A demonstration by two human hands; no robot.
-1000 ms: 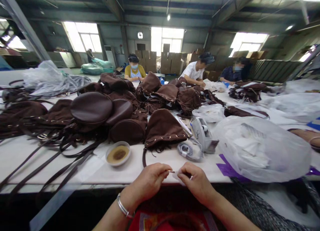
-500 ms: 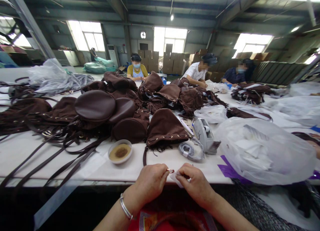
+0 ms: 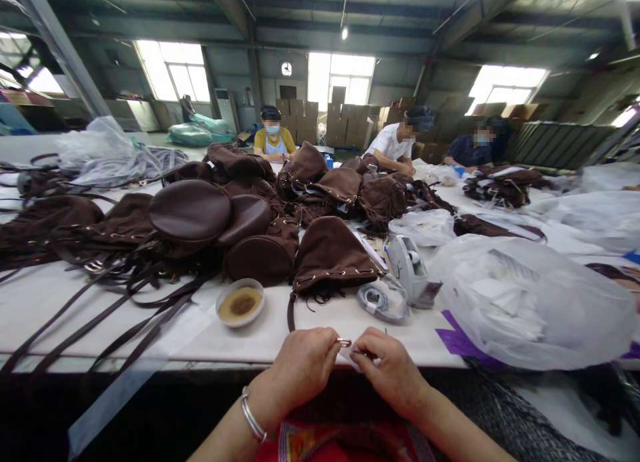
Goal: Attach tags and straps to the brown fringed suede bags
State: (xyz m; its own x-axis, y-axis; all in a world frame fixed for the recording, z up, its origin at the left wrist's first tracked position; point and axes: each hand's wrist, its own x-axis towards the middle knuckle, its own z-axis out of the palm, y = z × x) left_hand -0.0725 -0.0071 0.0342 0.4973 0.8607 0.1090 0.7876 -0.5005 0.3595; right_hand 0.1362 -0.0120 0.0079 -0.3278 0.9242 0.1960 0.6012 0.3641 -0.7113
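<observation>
My left hand (image 3: pixel 303 367), with a silver bangle on the wrist, pinches a small metal ring (image 3: pixel 343 343) at the near edge of the white table (image 3: pixel 45 302). My right hand (image 3: pixel 390 372) meets it from the right and pinches a small white piece (image 3: pixel 356 357) against the ring. Both hands hover just over the table's front edge, above a red cloth (image 3: pixel 320 445) on my lap. A brown suede drawstring bag (image 3: pixel 330 257) lies straight beyond my hands.
A pile of brown bags (image 3: pixel 210 215) and loose straps (image 3: pixel 125 315) covers the left and middle. A small dish of tan paste (image 3: pixel 240 303), a tape dispenser (image 3: pixel 411 270) and a big plastic bag (image 3: pixel 525 302) lie close by. Three people sit at the far end.
My hands have stayed together on the ring, and the right fingers have closed in slightly on it. The camera shifted a little.
</observation>
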